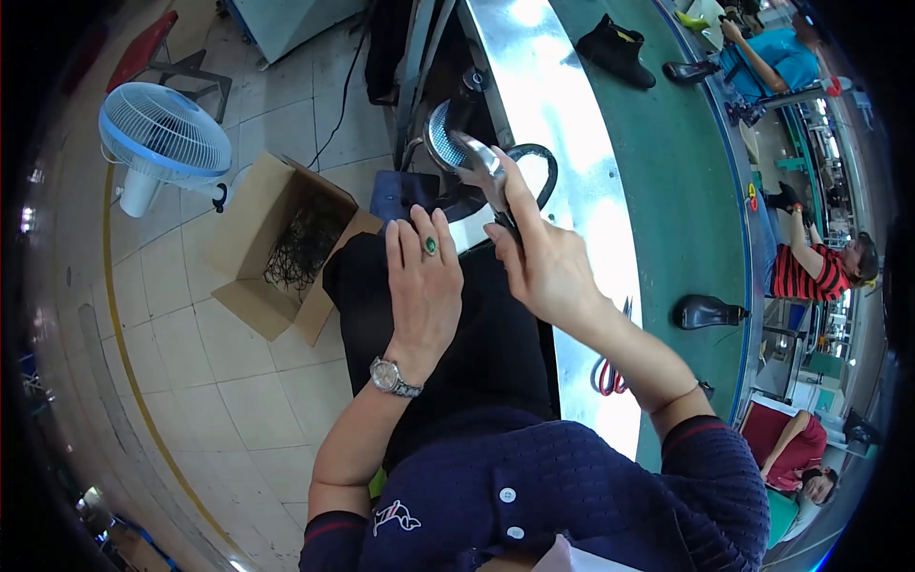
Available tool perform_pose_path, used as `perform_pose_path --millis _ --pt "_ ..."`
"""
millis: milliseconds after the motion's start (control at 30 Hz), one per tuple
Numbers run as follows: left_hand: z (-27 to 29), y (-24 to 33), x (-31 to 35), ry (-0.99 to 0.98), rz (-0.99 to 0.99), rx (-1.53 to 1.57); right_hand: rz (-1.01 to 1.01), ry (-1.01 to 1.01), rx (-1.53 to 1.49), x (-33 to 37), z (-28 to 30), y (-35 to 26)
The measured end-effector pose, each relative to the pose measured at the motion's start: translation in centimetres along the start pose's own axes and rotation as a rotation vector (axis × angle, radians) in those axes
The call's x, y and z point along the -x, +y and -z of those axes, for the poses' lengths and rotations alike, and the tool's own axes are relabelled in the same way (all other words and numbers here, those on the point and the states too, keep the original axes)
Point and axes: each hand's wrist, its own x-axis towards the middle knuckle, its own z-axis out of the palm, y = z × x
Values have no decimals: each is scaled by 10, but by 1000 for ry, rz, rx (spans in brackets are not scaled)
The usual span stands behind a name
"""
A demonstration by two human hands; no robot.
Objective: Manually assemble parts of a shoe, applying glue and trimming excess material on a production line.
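My right hand [553, 272] is wrapped round a shiny metal hand tool [488, 170], like pincers; its exact kind is hard to make out. The tool's head points up and left, over a dark thing with a pale flat face [474, 231] that is partly hidden. My left hand [424, 286] lies with fingers stretched out and close together beside that thing, over my dark-clothed lap. Its thumb is hidden. Beyond the fingertips is a dark blue block-like piece [407, 187]. A black loop [545, 172] curves behind my right hand.
A perforated round metal piece [442, 135] stands by the shiny bench [596, 219]. Red-handled scissors [607, 377] lie on it. The green conveyor [658, 191] carries a black boot [618, 52] and dark shoe forms [707, 312]. At left are an open carton [250, 224] and a fan [164, 133]. Other people sit across.
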Motion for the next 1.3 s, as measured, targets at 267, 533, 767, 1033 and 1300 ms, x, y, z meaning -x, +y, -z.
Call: perform_pose_path --millis 267,533,767,1033,1300 --pt "-9 -2 9 66 -22 34 23 -73 41 -1 1 -8" --pt "15 -24 7 113 119 467 60 -110 14 1 -6 -9" --pt "16 -51 4 -85 143 702 -41 -352 157 3 7 2" --pt "29 -43 56 -237 447 1052 -236 -323 199 59 17 49" --pt "29 -53 118 -85 753 984 -246 -603 -325 108 5 -20"
